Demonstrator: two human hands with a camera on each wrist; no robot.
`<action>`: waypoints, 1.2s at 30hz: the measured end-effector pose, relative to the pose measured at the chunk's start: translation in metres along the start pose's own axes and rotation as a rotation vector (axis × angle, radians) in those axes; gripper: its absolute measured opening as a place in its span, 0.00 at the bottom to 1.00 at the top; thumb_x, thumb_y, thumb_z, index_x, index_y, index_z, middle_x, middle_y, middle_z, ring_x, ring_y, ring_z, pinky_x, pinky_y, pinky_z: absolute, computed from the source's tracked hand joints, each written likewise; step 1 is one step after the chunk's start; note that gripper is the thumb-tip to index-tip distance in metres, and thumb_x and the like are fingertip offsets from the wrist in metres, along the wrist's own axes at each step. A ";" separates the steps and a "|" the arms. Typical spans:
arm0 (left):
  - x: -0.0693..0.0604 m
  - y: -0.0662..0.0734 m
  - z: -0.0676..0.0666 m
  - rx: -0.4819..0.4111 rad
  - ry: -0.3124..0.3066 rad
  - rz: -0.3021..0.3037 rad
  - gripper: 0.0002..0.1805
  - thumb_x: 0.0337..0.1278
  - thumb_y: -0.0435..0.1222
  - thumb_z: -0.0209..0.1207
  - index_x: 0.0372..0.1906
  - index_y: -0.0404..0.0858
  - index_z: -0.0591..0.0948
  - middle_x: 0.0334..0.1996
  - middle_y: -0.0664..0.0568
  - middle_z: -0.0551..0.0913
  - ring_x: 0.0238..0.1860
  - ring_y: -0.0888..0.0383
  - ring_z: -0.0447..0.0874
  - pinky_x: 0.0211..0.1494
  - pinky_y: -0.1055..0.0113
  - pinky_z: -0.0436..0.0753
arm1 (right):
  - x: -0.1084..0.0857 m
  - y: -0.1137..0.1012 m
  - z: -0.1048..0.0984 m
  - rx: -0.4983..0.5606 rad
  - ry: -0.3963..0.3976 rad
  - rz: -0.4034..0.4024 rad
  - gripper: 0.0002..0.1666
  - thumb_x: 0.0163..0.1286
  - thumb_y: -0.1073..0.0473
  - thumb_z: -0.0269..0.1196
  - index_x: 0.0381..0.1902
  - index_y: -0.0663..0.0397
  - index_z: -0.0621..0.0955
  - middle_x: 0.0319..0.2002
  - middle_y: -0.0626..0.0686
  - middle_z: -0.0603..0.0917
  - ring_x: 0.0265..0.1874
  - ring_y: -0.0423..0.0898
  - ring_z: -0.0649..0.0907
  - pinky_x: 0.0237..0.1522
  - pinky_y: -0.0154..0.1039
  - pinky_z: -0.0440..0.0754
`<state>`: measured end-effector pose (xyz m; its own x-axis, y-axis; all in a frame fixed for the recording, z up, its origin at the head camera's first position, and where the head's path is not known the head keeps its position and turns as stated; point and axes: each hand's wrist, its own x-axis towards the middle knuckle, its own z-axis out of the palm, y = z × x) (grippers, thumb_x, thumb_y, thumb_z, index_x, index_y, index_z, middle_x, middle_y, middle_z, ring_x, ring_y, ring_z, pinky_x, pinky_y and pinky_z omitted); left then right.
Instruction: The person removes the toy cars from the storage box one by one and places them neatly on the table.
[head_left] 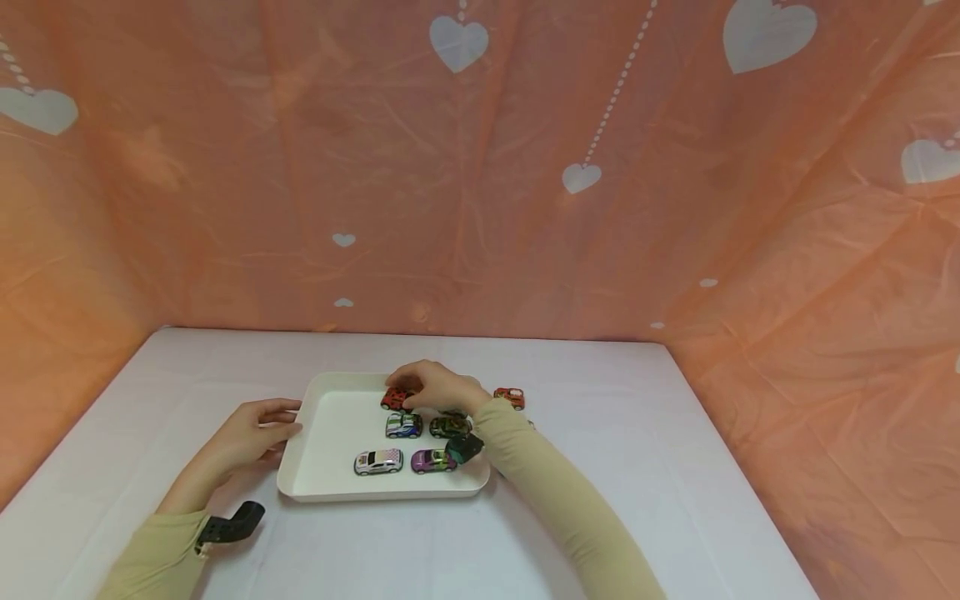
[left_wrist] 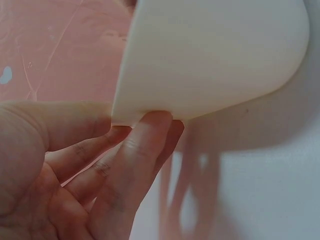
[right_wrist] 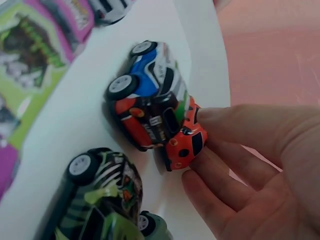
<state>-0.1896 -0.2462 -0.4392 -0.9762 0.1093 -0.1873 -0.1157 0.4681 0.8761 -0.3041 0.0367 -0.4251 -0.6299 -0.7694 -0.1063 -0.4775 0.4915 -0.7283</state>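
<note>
A white tray [head_left: 330, 450] lies on the table with several small toy cars in its middle and right part. My left hand [head_left: 251, 433] is at the tray's left side, its thumb and fingers touching the rim and outer wall. Near the back edge, my right hand [head_left: 438, 387] pinches a red toy car with black spots [right_wrist: 185, 147] between thumb and fingers. Close in front of it stands a blue and white toy car [head_left: 403, 426]. A green patterned toy car [head_left: 448, 427] sits to the right, partly under the right wrist. Another greenish car [right_wrist: 156, 226] is mostly hidden.
Nearer the front of the tray are a white toy car [head_left: 378, 462] and a purple and green one [head_left: 431, 461]. An orange-red toy car [head_left: 512, 397] stands beyond the right forearm, outside the tray. An orange curtain [head_left: 450, 208] with hearts hangs behind the white table [head_left: 570, 417].
</note>
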 end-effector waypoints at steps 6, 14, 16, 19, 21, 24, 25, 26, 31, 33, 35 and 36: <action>0.001 -0.001 0.000 0.015 0.005 -0.001 0.27 0.63 0.31 0.57 0.63 0.22 0.66 0.48 0.32 0.77 0.34 0.55 0.82 0.29 0.63 0.80 | 0.000 -0.003 0.001 -0.047 0.013 0.003 0.24 0.61 0.72 0.65 0.57 0.62 0.78 0.54 0.54 0.80 0.54 0.45 0.78 0.52 0.28 0.72; 0.001 0.002 -0.001 0.011 -0.002 -0.006 0.27 0.63 0.32 0.58 0.63 0.23 0.67 0.48 0.33 0.77 0.33 0.56 0.80 0.30 0.63 0.81 | 0.001 -0.005 0.001 -0.061 0.042 0.031 0.24 0.60 0.73 0.66 0.56 0.61 0.79 0.52 0.53 0.82 0.51 0.44 0.80 0.48 0.28 0.74; 0.002 0.002 -0.002 0.013 -0.004 -0.002 0.27 0.63 0.32 0.58 0.62 0.22 0.67 0.48 0.33 0.77 0.33 0.56 0.79 0.30 0.63 0.81 | 0.002 -0.005 0.001 -0.063 0.047 0.034 0.25 0.59 0.74 0.66 0.55 0.61 0.79 0.52 0.53 0.82 0.50 0.43 0.80 0.48 0.28 0.74; 0.002 0.003 -0.002 0.014 -0.002 -0.003 0.27 0.62 0.32 0.58 0.62 0.22 0.67 0.49 0.33 0.77 0.32 0.56 0.79 0.30 0.63 0.81 | 0.003 -0.003 0.001 -0.058 0.052 0.032 0.25 0.59 0.75 0.66 0.55 0.61 0.79 0.51 0.53 0.82 0.50 0.43 0.80 0.48 0.27 0.74; 0.002 0.002 -0.002 0.016 0.001 -0.002 0.27 0.63 0.32 0.58 0.62 0.22 0.67 0.49 0.32 0.77 0.32 0.56 0.79 0.30 0.63 0.81 | 0.004 -0.002 0.001 -0.051 0.056 0.025 0.26 0.58 0.76 0.65 0.56 0.61 0.79 0.51 0.54 0.82 0.50 0.44 0.80 0.48 0.28 0.74; 0.002 0.003 -0.002 0.015 0.005 -0.004 0.27 0.63 0.32 0.58 0.62 0.22 0.67 0.49 0.32 0.77 0.33 0.56 0.79 0.29 0.63 0.81 | 0.005 0.001 0.001 -0.034 0.061 0.014 0.28 0.57 0.78 0.64 0.56 0.61 0.78 0.50 0.54 0.82 0.50 0.44 0.80 0.49 0.27 0.74; 0.002 0.003 -0.001 0.012 0.003 -0.002 0.27 0.63 0.32 0.58 0.62 0.22 0.67 0.49 0.32 0.77 0.33 0.55 0.80 0.29 0.62 0.81 | 0.005 0.001 0.002 -0.029 0.060 0.011 0.28 0.57 0.79 0.64 0.57 0.61 0.78 0.50 0.54 0.82 0.50 0.44 0.80 0.49 0.27 0.74; 0.002 0.003 -0.001 0.008 0.004 -0.004 0.27 0.63 0.32 0.58 0.62 0.22 0.67 0.49 0.32 0.77 0.33 0.56 0.80 0.30 0.62 0.81 | 0.005 0.002 0.002 -0.020 0.058 0.011 0.29 0.57 0.79 0.63 0.57 0.62 0.78 0.50 0.54 0.82 0.51 0.44 0.80 0.49 0.27 0.74; 0.000 0.003 0.001 0.004 0.008 -0.013 0.27 0.63 0.31 0.58 0.62 0.22 0.67 0.49 0.31 0.77 0.33 0.56 0.80 0.30 0.62 0.81 | 0.004 0.005 0.002 -0.005 0.047 0.020 0.29 0.56 0.78 0.64 0.58 0.63 0.77 0.51 0.53 0.82 0.51 0.42 0.80 0.47 0.27 0.75; 0.000 0.003 0.001 0.011 0.012 -0.012 0.27 0.62 0.32 0.58 0.62 0.22 0.67 0.50 0.31 0.77 0.32 0.56 0.79 0.29 0.62 0.81 | 0.004 0.006 0.001 -0.019 0.046 0.024 0.28 0.56 0.77 0.66 0.57 0.62 0.78 0.51 0.53 0.83 0.50 0.41 0.80 0.47 0.27 0.75; 0.000 0.002 0.000 0.015 0.009 -0.010 0.27 0.63 0.32 0.58 0.62 0.22 0.67 0.50 0.31 0.77 0.32 0.56 0.79 0.30 0.62 0.81 | 0.004 0.007 0.001 -0.043 0.048 0.029 0.27 0.56 0.76 0.67 0.55 0.62 0.79 0.50 0.53 0.83 0.48 0.40 0.81 0.46 0.26 0.75; 0.000 0.003 0.000 0.017 0.008 -0.008 0.27 0.63 0.32 0.58 0.62 0.22 0.67 0.50 0.31 0.77 0.32 0.56 0.79 0.29 0.62 0.81 | 0.004 0.007 0.001 -0.059 0.051 0.029 0.27 0.56 0.75 0.68 0.55 0.62 0.80 0.50 0.52 0.83 0.47 0.40 0.81 0.45 0.26 0.75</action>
<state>-0.1899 -0.2450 -0.4370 -0.9767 0.0985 -0.1906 -0.1205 0.4836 0.8669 -0.3092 0.0365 -0.4310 -0.6737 -0.7333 -0.0911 -0.4926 0.5376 -0.6843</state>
